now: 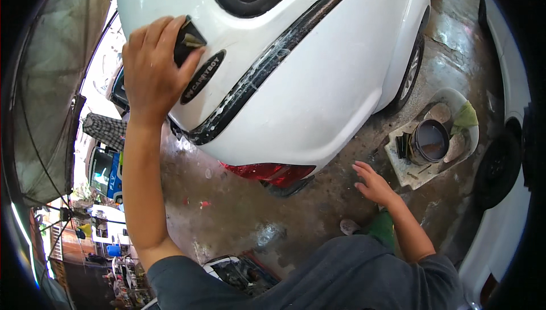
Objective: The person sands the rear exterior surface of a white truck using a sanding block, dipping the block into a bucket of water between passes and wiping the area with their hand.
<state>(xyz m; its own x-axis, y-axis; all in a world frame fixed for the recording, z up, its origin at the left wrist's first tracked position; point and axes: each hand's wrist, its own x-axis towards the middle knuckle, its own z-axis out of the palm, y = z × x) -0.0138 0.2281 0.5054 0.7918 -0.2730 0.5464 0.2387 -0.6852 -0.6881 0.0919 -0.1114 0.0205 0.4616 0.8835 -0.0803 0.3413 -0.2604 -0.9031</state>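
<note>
My left hand (152,63) is raised against the rear upper corner of a white car (327,77), its fingers closed round a folded sheet of black sandpaper (187,40) with a tan inner side. The sandpaper lies on the white paint just above a dark oval badge (203,77). Below the badge runs a black trim strip (267,65) with whitish smears. Lower down at the right, my right hand (373,184) hangs in the air with its fingers apart and nothing in it. It is away from the car, below the red tail light (267,172).
To the right, a whitish stand (418,176) bears a bucket of cloudy water (430,141), dark flat pieces (402,145) and a green cloth (465,117). Another white car (506,242) borders the right side. The concrete floor (239,213) is wet. A grey tarp (57,82) hangs at left.
</note>
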